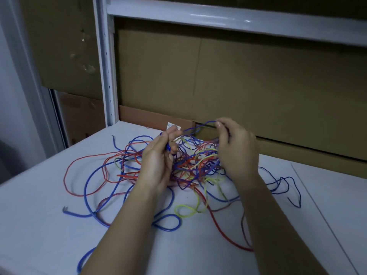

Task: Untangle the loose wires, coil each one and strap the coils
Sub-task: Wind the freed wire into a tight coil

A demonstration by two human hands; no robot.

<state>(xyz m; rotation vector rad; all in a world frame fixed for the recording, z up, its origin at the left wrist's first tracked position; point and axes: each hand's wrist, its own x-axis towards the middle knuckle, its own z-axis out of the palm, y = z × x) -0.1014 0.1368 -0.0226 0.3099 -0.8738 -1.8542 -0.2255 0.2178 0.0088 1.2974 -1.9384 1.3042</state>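
A big messy pile of wires (190, 167) lies in the middle of a white table (39, 225). The wires are blue, red and yellow, all mixed up, and it is hard to follow any one of them through the pile.

The left hand (158, 159) is over the pile, fingers curled round a blue wire (198, 127). The right hand (236, 149) pinches the same blue wire between thumb and fingertips, a bit higher up. The wire stretches in a thin arc between the two hands. Both hands cover part of the pile, so the wires under them are hidden.

One blue loop (85, 259) runs off the bottom edge. A small white tag (170, 125) peeks out behind the left hand, mostly covered. Brown cardboard (258, 80) stands behind the table. The room is dim.
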